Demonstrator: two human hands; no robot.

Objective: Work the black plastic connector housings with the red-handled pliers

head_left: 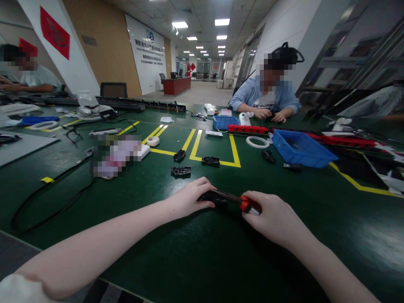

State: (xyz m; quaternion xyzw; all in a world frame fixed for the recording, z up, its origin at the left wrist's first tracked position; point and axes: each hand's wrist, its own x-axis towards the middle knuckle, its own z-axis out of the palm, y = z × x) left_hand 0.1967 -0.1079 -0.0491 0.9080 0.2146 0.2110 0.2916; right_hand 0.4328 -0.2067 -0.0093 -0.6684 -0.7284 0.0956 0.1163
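Observation:
My left hand (pixel 192 198) is closed round a small black part (pixel 219 200), low over the green table (pixel 176 261). A tool with a red handle (pixel 248 205) is gripped in my right hand (pixel 271 214); its dark, slim end reaches left to the black part and touches or overlaps it. Just beyond my hands lie three loose black parts: one at the front (pixel 181 171), one behind it (pixel 179 155) and one to the right (pixel 211 160). The far end of the tool is partly hidden by the fingers of my left hand.
A blue bin (pixel 299 151) stands right of centre, with a white ring (pixel 257 142) and a black piece (pixel 268 156) beside it. A tape roll (pixel 153 141), a blurred phone-like object (pixel 116 158) and a looped black cable (pixel 63 170) lie left. A person (pixel 267 94) sits opposite.

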